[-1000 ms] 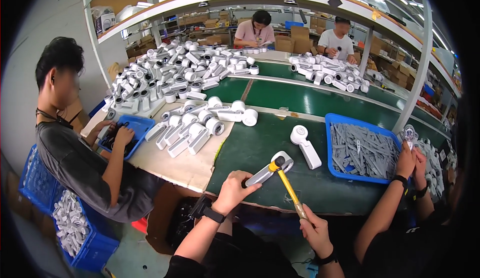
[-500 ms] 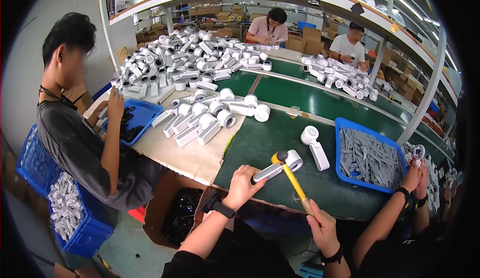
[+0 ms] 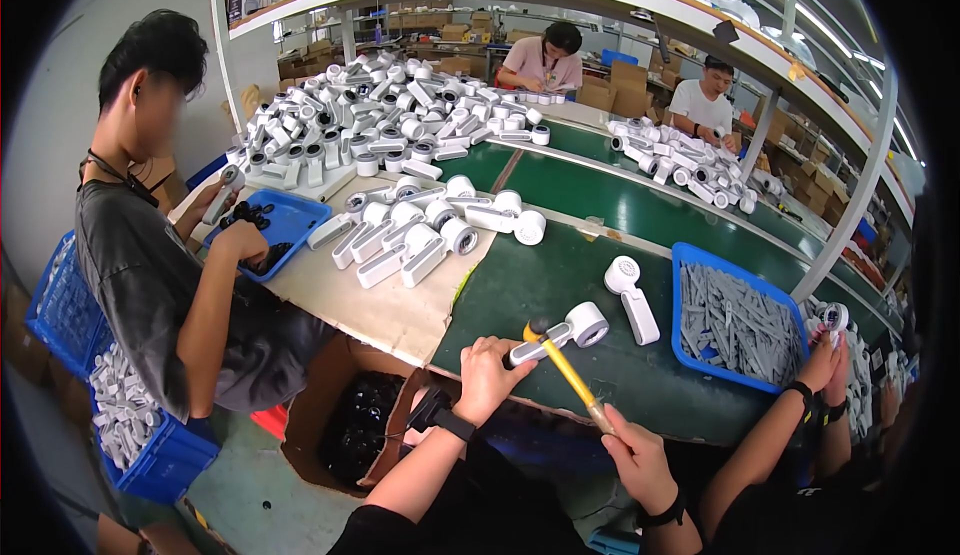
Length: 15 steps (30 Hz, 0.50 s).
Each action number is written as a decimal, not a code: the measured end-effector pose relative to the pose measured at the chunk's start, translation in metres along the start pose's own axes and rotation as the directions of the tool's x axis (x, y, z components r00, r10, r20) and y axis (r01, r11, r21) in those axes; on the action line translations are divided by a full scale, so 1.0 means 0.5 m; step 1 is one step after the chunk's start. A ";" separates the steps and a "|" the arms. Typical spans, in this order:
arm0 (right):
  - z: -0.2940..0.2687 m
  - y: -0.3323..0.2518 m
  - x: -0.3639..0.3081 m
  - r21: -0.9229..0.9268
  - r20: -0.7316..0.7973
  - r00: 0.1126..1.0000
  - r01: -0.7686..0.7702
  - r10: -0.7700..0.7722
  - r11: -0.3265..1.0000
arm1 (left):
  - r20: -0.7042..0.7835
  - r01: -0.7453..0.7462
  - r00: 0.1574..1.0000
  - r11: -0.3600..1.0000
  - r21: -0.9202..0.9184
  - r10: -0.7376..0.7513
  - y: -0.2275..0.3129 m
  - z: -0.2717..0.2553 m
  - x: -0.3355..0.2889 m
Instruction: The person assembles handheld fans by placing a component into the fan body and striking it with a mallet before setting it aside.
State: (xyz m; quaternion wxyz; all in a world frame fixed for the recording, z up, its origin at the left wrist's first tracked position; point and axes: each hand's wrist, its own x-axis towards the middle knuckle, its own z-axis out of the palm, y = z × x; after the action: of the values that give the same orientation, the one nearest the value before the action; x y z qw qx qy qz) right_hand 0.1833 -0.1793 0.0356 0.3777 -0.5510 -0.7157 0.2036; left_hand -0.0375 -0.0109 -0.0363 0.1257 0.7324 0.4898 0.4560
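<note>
My left hand point(image 3: 488, 380) is closed round the handle end of a white handheld device point(image 3: 588, 324) with a round head, steadying it at the green tabletop. A grey strip lies along that handle. In my right hand point(image 3: 642, 460) I grip the lower end of a small hammer point(image 3: 577, 373) with a yellow handle. Its black and yellow head is over the device's handle, near my left fingers; whether it touches cannot be told. A second white device point(image 3: 631, 300) lies just beyond, its round perforated face up.
A blue tray point(image 3: 677, 315) of grey strips stands to the right, beside a co-worker's hands point(image 3: 825, 360). More white devices point(image 3: 400, 235) lie at left, with a large heap behind. Another co-worker point(image 3: 150, 235) sits left by a blue tray point(image 3: 318, 217) of black parts.
The hammer head has shifted along the handle toward my left hand, and my right hand has moved slightly left. The left co-worker's hand has reached into the tray of black parts.
</note>
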 end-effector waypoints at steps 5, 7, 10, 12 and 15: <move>0.014 0.001 0.003 0.000 -0.006 0.997 0.075 -0.075 0.997 | 0.018 0.018 1.000 0.997 0.069 -0.019 -0.005 0.003 -0.001; 0.011 -0.005 0.008 -0.047 0.060 0.993 0.108 -0.105 0.993 | 0.009 0.047 0.999 0.998 0.046 -0.048 -0.003 0.001 -0.005; 0.008 -0.017 0.000 0.121 -0.043 0.999 0.023 -0.018 0.992 | -0.054 -0.025 0.998 0.997 -0.068 0.021 -0.001 0.007 -0.003; 0.008 -0.011 0.006 0.045 0.020 1.000 0.013 -0.014 0.999 | -0.027 0.000 1.000 1.000 -0.021 0.000 0.002 0.005 -0.006; 0.007 -0.014 0.003 -0.010 0.036 0.998 0.042 -0.042 0.999 | 0.047 0.045 0.998 0.996 0.075 -0.049 -0.002 0.001 0.000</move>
State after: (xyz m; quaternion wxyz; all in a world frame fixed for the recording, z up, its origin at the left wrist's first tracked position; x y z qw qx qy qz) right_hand 0.1763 -0.1796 0.0389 0.3658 -0.5341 -0.7350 0.2015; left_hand -0.0376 -0.0102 -0.0373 0.1210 0.7357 0.5201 0.4167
